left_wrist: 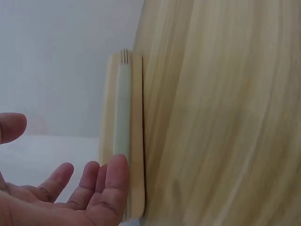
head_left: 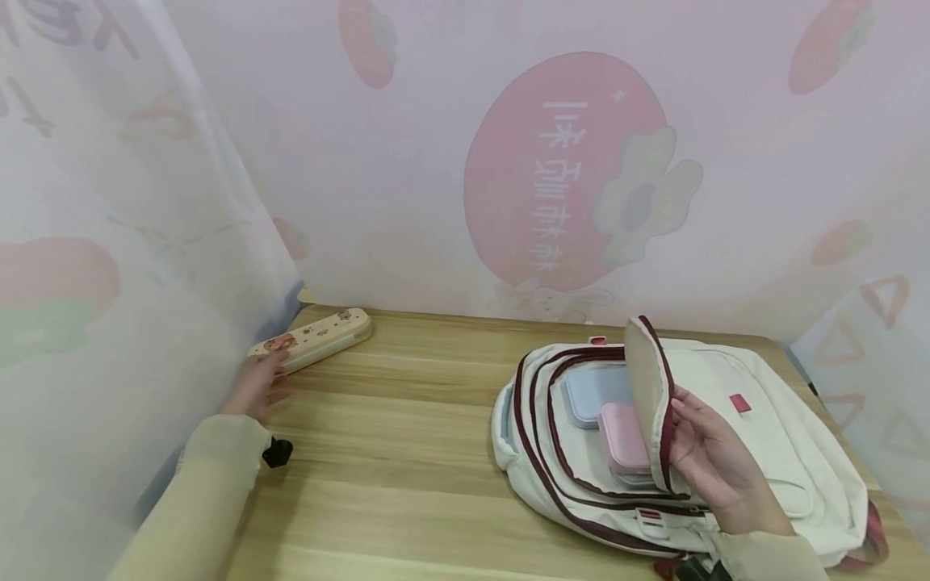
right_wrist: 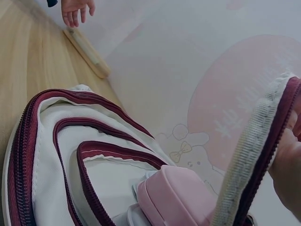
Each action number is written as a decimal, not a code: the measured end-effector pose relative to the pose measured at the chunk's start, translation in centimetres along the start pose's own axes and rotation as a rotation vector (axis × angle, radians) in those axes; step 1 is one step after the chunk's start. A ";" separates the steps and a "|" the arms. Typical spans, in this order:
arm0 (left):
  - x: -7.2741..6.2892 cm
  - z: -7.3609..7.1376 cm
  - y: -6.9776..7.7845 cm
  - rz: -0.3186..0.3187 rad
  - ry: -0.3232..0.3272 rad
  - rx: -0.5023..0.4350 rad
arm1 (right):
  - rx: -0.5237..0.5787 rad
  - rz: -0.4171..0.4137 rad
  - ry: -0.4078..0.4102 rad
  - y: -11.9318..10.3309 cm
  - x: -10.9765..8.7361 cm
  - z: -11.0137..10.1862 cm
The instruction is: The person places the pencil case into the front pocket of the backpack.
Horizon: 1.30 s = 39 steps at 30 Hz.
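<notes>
At the back left of the table lies a long cream pencil case (head_left: pixel 330 335) with printed pictures on its top. My left hand (head_left: pixel 254 386) is at its near end. In the left wrist view, the fingers are loosely bent beside the pencil case (left_wrist: pixel 123 103), not wrapped round it; whether they touch it I cannot tell. On the right, a white backpack (head_left: pixel 715 375) with dark red zips lies flat. My right hand (head_left: pixel 715 464) pinches the edge of its front pocket flap (head_left: pixel 649 395) and holds it up. Inside the pocket are a light blue case (head_left: pixel 590 395) and a pink case (head_left: pixel 623 440).
The wooden table (head_left: pixel 407 452) stretches between the pencil case and the backpack. A pale printed curtain (head_left: pixel 407 186) hangs behind the table and along both sides. A white buckle (head_left: pixel 651 523) lies at the backpack's near side.
</notes>
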<state>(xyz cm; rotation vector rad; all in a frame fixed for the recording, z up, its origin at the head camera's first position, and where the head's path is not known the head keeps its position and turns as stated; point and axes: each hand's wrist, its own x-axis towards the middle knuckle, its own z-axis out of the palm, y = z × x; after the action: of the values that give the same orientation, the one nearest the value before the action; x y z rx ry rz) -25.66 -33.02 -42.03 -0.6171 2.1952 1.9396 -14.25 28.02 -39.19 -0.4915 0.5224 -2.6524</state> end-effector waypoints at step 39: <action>4.5 -3.6 -2.8 -0.114 0.325 0.272 | -0.030 0.011 -0.010 0.6 0.2 0.1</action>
<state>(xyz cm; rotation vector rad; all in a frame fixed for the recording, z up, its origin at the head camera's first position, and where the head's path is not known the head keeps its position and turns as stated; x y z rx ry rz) -28.02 -37.68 -45.74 -1.0441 2.4873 1.5359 -14.23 27.38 -39.33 -0.5094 0.5604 -2.6333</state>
